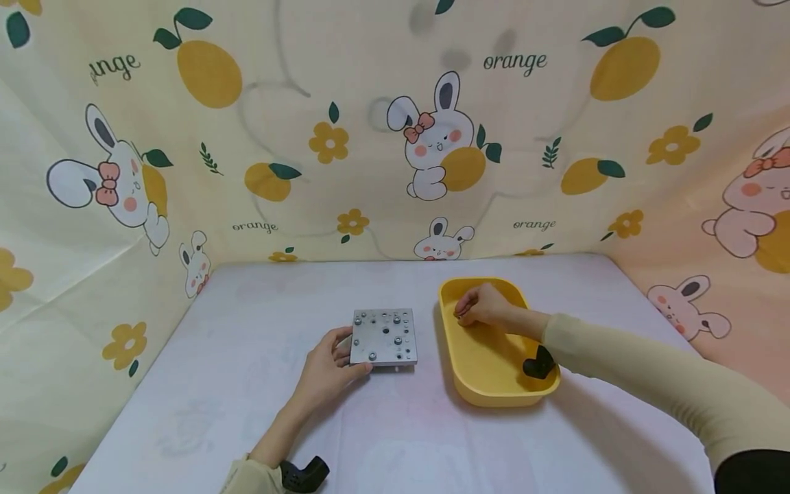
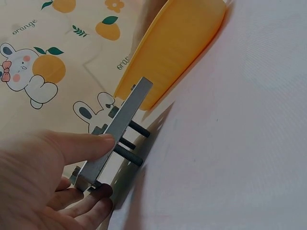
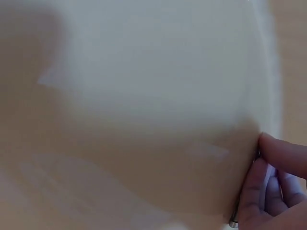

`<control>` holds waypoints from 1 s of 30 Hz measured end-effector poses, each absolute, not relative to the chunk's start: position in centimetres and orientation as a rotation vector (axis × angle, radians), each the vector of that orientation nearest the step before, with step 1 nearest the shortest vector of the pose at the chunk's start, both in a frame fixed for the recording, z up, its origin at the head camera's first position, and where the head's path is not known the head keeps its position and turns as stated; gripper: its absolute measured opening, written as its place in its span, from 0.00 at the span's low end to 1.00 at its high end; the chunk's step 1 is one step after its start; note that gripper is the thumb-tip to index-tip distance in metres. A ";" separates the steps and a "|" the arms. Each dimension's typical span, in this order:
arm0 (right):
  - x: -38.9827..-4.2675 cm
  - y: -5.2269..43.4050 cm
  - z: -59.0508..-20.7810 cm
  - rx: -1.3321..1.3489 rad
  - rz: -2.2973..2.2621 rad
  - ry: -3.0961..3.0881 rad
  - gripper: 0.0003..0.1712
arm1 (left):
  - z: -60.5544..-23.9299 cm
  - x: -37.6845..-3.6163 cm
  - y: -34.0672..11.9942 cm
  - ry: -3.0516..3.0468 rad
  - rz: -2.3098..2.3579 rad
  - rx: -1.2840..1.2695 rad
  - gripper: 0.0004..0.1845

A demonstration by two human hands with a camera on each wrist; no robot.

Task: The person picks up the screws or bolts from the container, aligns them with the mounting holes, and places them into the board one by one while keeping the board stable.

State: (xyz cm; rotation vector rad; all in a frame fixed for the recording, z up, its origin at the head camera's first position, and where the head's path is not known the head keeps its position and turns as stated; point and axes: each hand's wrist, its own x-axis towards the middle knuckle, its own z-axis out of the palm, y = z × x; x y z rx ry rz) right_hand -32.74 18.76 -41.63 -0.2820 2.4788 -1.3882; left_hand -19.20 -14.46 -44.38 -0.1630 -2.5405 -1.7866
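Observation:
My left hand (image 1: 330, 367) grips a square silver metal plate (image 1: 384, 336) by its left edge, thumb along the near corner. Socket-head screws (image 1: 372, 356) and several holes dot the plate's upper face. In the left wrist view the plate is seen edge-on, with threaded screw shanks (image 2: 128, 155) sticking out beneath it, over the white surface. My right hand (image 1: 487, 307) reaches into the far part of a yellow tray (image 1: 459, 396). Its thumb and fingers pinch a small, thin metal piece with a silvery end (image 3: 233, 223); the fingers hide most of it.
A white-covered table (image 1: 247, 425) carries the tray, right of the plate. A patterned cloth (image 1: 370, 137) with rabbits and oranges stands behind and at both sides. Black wrist devices (image 1: 305, 475) sit at both wrists; the right one overlaps the tray's near right side.

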 end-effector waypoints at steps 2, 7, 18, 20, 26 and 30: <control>-32.7 18.7 -41.7 -0.293 -1.389 2.478 0.12 | -44.4 -19.2 -14.4 -2.538 -1.793 -0.170 0.41; -32.5 18.6 -41.8 -0.289 -1.435 2.423 0.09 | -44.4 -19.2 -14.3 -2.548 -1.800 -0.179 0.42; -32.5 18.4 -41.4 -0.262 -1.552 2.296 0.09 | -44.5 -18.7 -14.6 -2.571 -1.754 -0.124 0.43; -32.7 18.5 -41.3 -0.251 -1.574 2.275 0.09 | -44.5 -18.7 -14.7 -2.570 -1.754 -0.113 0.43; -32.8 19.2 -40.6 -0.192 -1.606 2.248 0.09 | -44.3 -18.9 -14.4 -2.556 -1.777 -0.128 0.43; -32.4 19.5 -40.0 -0.154 -1.655 2.202 0.10 | -44.1 -18.9 -14.2 -2.570 -1.774 -0.124 0.43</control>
